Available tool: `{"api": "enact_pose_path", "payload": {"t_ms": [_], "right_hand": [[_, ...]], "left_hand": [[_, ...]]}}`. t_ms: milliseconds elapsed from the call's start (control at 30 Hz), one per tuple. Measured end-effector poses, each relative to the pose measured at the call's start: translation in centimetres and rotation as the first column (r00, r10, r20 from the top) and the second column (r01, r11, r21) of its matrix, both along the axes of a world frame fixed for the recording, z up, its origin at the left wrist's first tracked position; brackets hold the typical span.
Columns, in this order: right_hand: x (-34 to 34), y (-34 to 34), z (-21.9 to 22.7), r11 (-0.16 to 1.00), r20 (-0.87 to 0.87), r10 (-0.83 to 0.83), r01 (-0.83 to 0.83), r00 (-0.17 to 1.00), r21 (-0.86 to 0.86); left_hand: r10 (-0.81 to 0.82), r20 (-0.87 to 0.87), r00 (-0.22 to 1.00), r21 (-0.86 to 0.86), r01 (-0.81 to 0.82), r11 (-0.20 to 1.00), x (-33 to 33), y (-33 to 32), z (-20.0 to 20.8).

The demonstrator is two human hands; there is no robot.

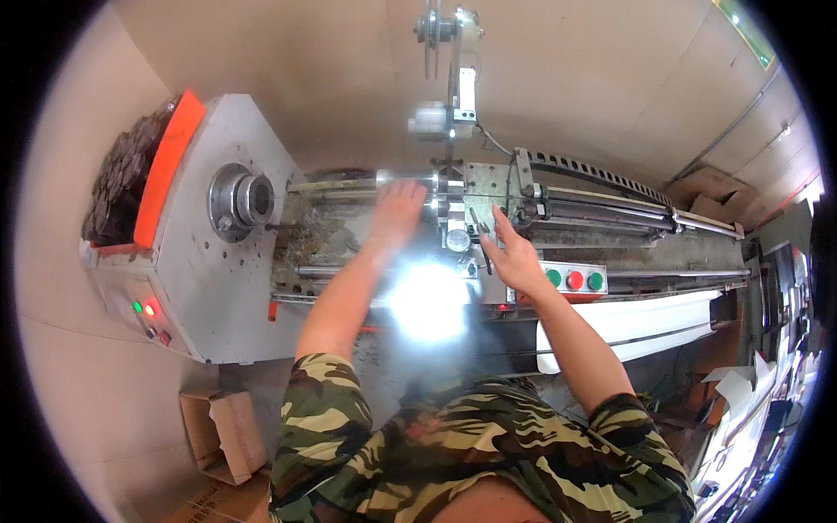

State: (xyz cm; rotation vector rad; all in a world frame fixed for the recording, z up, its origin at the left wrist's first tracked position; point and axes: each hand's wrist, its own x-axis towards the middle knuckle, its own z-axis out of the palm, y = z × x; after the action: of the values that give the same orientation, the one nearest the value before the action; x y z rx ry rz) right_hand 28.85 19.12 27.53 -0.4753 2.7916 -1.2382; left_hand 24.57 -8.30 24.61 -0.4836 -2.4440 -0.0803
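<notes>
My left hand [399,213], blurred by motion, lies with its fingers over a shiny metal cylinder [384,178] on the long machine. The fingers appear bent round the cylinder; their tips are hard to make out. To its right, my right hand [516,260] is beside the machine's carriage plate [486,179], with the thumb and fingers pointing up and left. A slim dark metal tool [479,223] lies along the thumb and seems held there; its kind is unclear. Between the hands sits a round metal knob [457,240]. A bright lamp glare [429,302] hides the area below.
The machine's grey headstock [235,296] with a round chuck [254,200] stands left. A red and green push-button box [575,280] sits just right of my right wrist. An upright arm [466,87] rises behind the carriage. Cardboard boxes [231,436] lie at lower left.
</notes>
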Motion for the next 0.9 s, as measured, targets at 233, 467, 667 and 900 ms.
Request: {"api": "enact_pose_path", "payload": {"t_ms": [233, 467, 667, 900], "right_hand": [[-5.2, -10.7, -1.0, 0.962, 0.032, -0.271, 0.272, 0.962, -0.008], [-4.7, -12.0, 0.4, 0.943, 0.151, -0.313, 0.287, 0.938, 0.170], [-4.8, -12.4, 0.8, 0.923, 0.171, -0.368, 0.337, 0.914, 0.188], [-5.5, -12.2, -0.2, 0.921, 0.130, -0.372, 0.349, 0.919, 0.172]], "left_hand": [[-0.039, -0.002, 0.999, 0.039, 0.039, 0.998, 0.0, -0.1, 0.0], [-0.011, 0.063, 0.998, 0.059, 0.007, 0.998, 0.7, 0.1, 0.7], [0.016, 0.087, 0.996, -0.005, -0.015, 1.000, 0.1, -0.2, 0.4], [-0.002, 0.102, 0.995, -0.002, 0.002, 1.000, -0.4, 0.0, -0.1]]}}
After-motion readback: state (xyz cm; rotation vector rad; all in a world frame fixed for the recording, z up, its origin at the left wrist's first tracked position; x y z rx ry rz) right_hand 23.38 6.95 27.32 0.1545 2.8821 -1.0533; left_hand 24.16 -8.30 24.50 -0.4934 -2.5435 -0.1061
